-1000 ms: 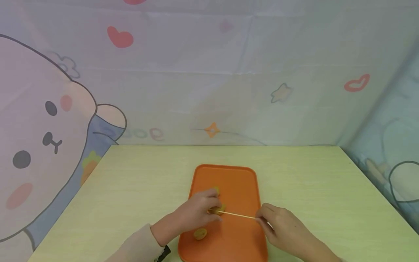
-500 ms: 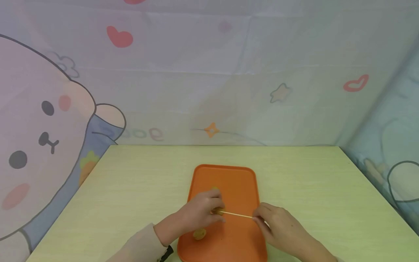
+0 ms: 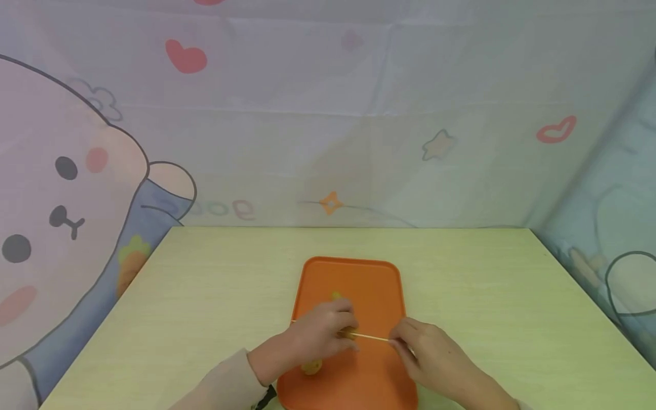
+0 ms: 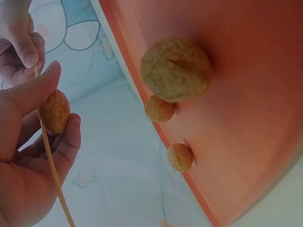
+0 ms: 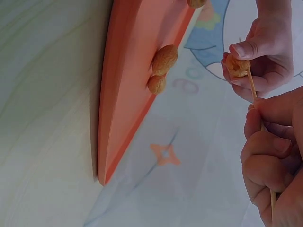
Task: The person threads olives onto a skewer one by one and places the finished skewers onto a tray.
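Note:
Over the orange tray (image 3: 376, 296), my left hand (image 3: 322, 330) pinches a small golden-brown puff (image 4: 54, 111) with a cracked skin between thumb and fingers. A thin wooden skewer (image 3: 372, 337) meets this puff and runs out on both sides of the left hand. Near the tray's right edge, my right hand (image 3: 435, 353) grips the skewer, its thumb and index fingertip close to the puff in the right wrist view. In the left wrist view, several similar puffs lie on the tray, among them a large near one (image 4: 175, 68) and a smaller one (image 4: 180, 157).
The tray lies on a pale wooden table (image 3: 225, 273). One loose puff (image 3: 311, 367) sits near its left edge, partly behind the left hand. A printed cloth (image 3: 307, 142) with hearts and a cartoon animal hangs behind and beside the table.
My right hand has moved slightly left with the skewer, and the length showing between the hands is shorter. My left hand has shifted a little right; the skewer's far end now shows left of it.

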Motion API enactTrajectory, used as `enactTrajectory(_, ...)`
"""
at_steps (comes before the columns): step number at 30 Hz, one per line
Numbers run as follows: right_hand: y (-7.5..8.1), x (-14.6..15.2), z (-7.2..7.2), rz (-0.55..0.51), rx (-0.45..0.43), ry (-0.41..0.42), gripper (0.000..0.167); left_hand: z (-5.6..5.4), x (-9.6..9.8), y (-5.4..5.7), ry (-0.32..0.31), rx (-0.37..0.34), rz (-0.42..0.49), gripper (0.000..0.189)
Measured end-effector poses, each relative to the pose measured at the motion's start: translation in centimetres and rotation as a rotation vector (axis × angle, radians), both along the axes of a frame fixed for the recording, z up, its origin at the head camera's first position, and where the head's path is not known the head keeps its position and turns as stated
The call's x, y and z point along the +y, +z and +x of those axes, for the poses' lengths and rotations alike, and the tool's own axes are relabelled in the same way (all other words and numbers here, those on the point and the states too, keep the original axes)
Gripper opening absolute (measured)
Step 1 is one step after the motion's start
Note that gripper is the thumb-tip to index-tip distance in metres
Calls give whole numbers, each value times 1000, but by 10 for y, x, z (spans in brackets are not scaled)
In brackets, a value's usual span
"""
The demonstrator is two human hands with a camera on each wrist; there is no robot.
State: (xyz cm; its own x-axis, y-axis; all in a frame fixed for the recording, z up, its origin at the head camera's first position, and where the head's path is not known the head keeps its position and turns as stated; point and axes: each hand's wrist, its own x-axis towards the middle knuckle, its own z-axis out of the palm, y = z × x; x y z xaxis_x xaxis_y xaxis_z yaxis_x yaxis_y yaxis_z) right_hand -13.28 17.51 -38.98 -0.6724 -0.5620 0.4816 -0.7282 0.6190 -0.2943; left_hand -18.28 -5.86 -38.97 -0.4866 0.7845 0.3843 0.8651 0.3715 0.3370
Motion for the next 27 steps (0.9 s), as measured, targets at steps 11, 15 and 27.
enactTrajectory(11,-2,-4,0,13,-20,-1,11,1,5,0,1,17,-20,21)
enactTrajectory(15,-2,-6,0,10,-26,4,11,2,7,-1,-9,9,-21,21)
enactTrajectory(27,-5,-9,-1,-6,-43,35,11,2,12,-2,-15,-65,-53,19)
